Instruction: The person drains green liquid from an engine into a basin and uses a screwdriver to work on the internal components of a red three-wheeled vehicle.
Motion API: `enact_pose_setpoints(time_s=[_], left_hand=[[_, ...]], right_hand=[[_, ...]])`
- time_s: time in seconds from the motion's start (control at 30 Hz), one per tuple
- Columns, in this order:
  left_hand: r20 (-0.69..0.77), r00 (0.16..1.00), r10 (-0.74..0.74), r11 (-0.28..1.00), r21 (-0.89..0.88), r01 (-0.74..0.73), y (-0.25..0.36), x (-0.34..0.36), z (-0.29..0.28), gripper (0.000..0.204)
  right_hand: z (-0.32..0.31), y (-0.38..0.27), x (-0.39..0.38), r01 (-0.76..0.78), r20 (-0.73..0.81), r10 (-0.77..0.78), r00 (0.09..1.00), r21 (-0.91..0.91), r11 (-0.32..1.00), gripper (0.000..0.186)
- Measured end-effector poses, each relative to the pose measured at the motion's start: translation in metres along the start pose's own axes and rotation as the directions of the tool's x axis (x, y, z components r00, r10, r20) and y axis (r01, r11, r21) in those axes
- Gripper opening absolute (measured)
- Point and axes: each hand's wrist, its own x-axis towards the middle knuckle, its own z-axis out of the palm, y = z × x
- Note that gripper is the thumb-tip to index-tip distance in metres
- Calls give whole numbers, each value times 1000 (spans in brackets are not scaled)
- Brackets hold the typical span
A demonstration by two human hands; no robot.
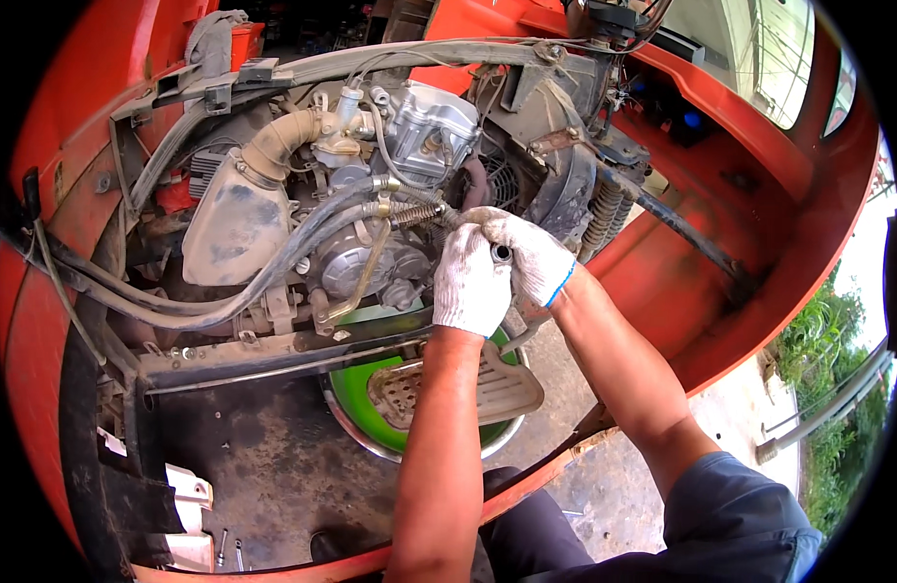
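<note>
Both hands wear white knit work gloves and meet at the right side of a dusty engine. My left hand is closed around a dark tube, whose round open end shows beside the glove. Touching it from the right, my right hand has its fingers bent together over the top of the left one; what they pinch is hidden. A spring-wrapped hose runs from the left up to the gloves. Where it ends behind the fingers cannot be seen.
Thick grey hoses cross in front of the engine, beside a dusty air box. Below stands a green basin under a metal footrest. Red body panels surround the opening. Small tools lie on the floor at lower left.
</note>
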Motion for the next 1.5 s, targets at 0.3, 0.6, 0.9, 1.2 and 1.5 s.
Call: enact_pose_setpoints(time_s=[0.3, 0.6, 0.9, 1.2, 1.5], left_hand=[[-5, 996, -88, 984, -153, 86, 2, 10, -9, 31], [34, 995, -97, 987, -129, 101, -7, 5, -6, 36], [32, 992, -123, 972, -200, 127, -4, 10, -10, 33], [51, 990, -128, 981, -142, 134, -5, 5, -7, 44], [53, 961, -271, 827, -498, 261, -20, -5, -4, 37]], right_hand=[[23, -4, -18, 49, 102, -64, 993, 146, 988, 94], [23, 22, -16, 214, -23, -215, 976, -60, 975, 81], [17, 9, -16, 150, 59, -146, 987, -65, 987, 95], [16, 5, -4, 63, -91, -66, 994, -37, 997, 51], [19, 2, -17, 133, -10, -153, 988, -441, 888, 74]])
